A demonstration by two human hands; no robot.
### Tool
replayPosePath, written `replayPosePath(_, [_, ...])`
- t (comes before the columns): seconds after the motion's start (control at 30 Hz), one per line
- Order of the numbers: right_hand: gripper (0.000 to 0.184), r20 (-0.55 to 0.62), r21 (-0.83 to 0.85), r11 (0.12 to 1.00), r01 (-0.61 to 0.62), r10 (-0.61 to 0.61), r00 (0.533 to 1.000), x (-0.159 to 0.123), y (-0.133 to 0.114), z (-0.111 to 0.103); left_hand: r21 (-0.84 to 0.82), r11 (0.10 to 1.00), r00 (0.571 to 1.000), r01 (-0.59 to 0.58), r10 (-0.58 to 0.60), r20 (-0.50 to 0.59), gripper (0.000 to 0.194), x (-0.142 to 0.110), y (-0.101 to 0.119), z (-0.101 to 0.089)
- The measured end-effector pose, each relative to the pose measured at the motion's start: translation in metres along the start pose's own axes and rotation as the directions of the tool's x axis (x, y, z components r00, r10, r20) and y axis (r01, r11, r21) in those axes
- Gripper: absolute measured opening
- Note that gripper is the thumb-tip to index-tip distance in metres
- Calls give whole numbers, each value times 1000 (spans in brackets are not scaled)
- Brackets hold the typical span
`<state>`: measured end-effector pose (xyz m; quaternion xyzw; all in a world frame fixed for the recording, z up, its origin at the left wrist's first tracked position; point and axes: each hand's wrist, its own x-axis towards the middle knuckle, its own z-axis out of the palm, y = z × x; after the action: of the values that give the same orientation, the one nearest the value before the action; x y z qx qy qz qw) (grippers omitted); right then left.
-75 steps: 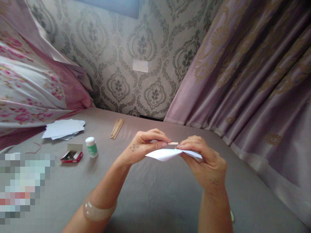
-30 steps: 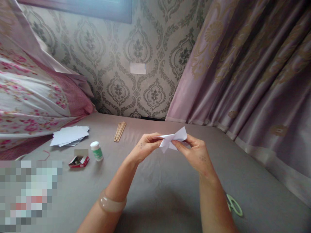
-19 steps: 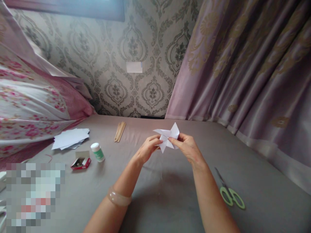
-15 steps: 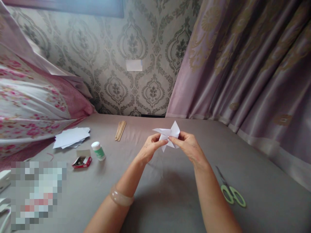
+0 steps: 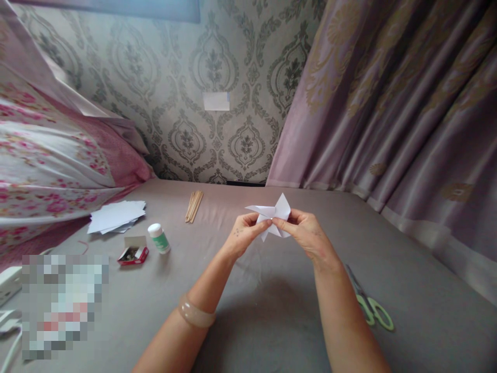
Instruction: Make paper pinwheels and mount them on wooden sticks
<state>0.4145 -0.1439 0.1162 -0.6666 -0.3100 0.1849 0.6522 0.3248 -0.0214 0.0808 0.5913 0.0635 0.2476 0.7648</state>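
A white paper pinwheel [image 5: 282,210] with pointed, folded blades is held in the air above the grey cloth, between both hands. My left hand [image 5: 246,231] grips it from the left, thumb pressed near the centre. From the right, my right hand [image 5: 305,230] pinches it too, its thumb meeting the left thumb at the middle. What sits at the very centre is too small to make out. The fingers behind the paper are mostly hidden.
To the left lie white paper sheets [image 5: 116,216], wooden sticks [image 5: 193,206], a white-and-green bottle [image 5: 159,239] and an open red box [image 5: 133,255] of small metal pieces. Green-handled scissors [image 5: 378,313] lie by my right forearm. A white power strip [image 5: 11,285] sits at the left edge.
The left thumb has slid slightly toward the pinwheel's centre, against the right thumb. The whole view has shifted a little; the pinwheel stays in both hands.
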Motion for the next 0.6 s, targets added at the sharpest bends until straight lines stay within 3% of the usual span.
replayPosePath(0.27, [37,2,-18,1000,22,-22,1000,-1,1,-2,-162,987,999,9,-16,-37,33,2,-10,7])
replayPosePath(0.6, [31,19,-101,989,105,-104,994,2,6,2,-199,980,993,2,-26,-118,36,2,-26,9])
